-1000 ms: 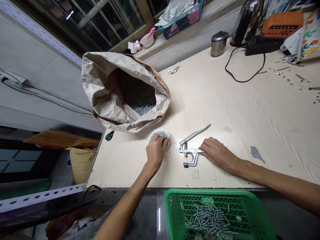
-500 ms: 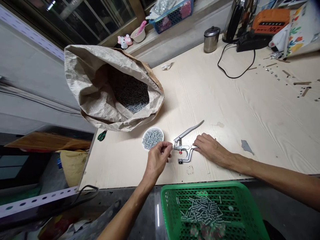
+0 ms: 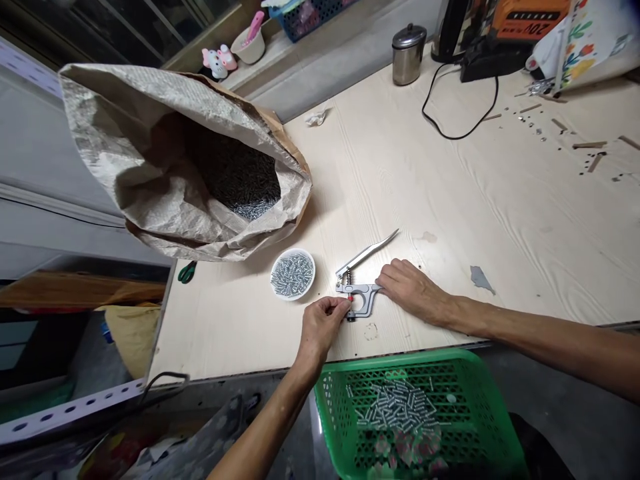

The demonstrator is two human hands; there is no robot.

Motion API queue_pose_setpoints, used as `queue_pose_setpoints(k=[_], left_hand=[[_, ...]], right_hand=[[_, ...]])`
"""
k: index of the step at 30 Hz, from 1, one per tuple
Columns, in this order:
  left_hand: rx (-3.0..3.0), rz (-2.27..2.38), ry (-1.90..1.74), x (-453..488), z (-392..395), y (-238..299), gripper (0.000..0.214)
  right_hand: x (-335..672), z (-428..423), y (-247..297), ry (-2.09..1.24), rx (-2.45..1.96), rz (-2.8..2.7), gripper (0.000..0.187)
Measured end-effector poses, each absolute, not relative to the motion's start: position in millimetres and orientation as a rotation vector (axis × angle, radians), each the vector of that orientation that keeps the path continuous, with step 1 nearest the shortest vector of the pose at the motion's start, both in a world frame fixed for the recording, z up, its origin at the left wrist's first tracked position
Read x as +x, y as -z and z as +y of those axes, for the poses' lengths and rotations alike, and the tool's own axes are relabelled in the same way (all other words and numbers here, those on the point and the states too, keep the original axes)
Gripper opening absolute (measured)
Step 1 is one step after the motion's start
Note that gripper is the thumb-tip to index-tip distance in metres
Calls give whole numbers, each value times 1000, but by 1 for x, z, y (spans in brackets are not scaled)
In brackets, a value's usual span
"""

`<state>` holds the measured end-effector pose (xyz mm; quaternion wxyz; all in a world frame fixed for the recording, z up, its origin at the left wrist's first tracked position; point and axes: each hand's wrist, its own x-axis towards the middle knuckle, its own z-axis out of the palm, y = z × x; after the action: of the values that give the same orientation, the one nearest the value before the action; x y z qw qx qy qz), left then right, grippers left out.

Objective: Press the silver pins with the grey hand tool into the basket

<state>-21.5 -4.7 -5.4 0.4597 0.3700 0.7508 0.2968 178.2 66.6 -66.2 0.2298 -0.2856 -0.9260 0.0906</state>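
Silver snap-fastener pliers [image 3: 369, 301] lie on the table with the upper lever raised above a spring and a red tip. My right hand [image 3: 407, 287] is closed around the end of their lower handle. At the jaw end, my left hand [image 3: 325, 323] pinches thumb and forefinger together right beside the red tip; whatever is between the fingertips is hidden. A round white bowl [image 3: 293, 275] full of small silver screws stands just beyond my left hand. Below the table edge sits a green basket [image 3: 325, 413] holding a pile of silver screw-like pieces [image 3: 400, 407].
A large woven sack [image 3: 175, 230] of dark and silver screws leans open at the back left. Green-handled scissors [image 3: 187, 272] lie at the left edge. A steel canister [image 3: 407, 57], a black cable [image 3: 425, 110] and scattered bits stand or lie toward the back right.
My left hand has moved from beside the bowl and the pliers' upper jaw down to the gap by the red tip. My right hand keeps its hold. The whole view has shifted slightly.
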Motion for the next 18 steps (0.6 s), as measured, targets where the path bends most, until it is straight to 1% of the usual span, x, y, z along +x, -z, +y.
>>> queue_pose_setpoints(k=[9, 14, 18], left_hand=[[960, 1858, -525, -32, 11, 6, 32], [912, 1845, -558, -28, 7, 2, 31], [1050, 1898, -629, -23, -3, -4, 27]], right_hand=[[178, 66, 65, -297, -798, -2560, 23], [180, 64, 63, -302, -773, -2546, 23], [182, 62, 59, -263, -717, -2518, 27]])
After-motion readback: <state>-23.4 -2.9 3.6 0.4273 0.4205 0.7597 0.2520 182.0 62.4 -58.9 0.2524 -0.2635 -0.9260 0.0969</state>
